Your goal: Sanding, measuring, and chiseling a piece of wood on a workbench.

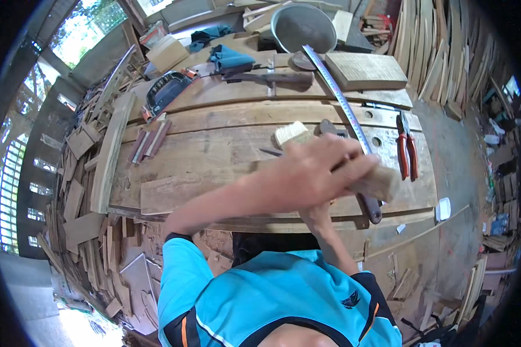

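Slanting lengthwise, the wooden block (380, 183) points near-right.

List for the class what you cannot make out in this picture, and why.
All in the head view:
Right hand: mostly hidden behind the left hand and left forearm.
Wood block: its middle is covered by the left hand; its near end is blurred.
Ruler: markings too small to read.
Blue shirt: cut off by the lower edge.
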A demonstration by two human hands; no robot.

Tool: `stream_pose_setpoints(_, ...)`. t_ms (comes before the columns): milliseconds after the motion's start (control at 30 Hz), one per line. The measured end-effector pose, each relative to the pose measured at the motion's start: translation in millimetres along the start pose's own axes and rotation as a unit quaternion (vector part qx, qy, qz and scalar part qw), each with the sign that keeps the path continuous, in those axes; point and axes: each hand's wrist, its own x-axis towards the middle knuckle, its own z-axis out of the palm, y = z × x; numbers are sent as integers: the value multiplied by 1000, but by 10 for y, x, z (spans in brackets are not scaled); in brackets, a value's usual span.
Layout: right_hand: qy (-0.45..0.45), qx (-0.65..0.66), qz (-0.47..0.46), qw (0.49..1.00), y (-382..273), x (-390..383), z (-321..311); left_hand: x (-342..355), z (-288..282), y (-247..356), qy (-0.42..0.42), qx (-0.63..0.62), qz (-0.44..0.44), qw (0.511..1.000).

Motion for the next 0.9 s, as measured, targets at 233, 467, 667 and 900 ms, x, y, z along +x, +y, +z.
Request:
stream_pose_setpoints(233, 232, 352, -75, 904, -339, 410, -403, -789, -336, 58, -49, 163, -239, 956)
stream_pose_setpoints(467, 324, 470, 6, 821, -342, 500, -854, -1535, -83, -216, -91, 234, -342, 906)
stream_pose_setpoints(667, 300, 584, 52, 753, -282, 508, -981, -1560, -73, -213, -7, 304, -284, 909)
stream_pose_setpoints(900, 291, 581, 40, 759, -357, 490, -1010, -1564, -53, -503, 80, 388, -218, 892)
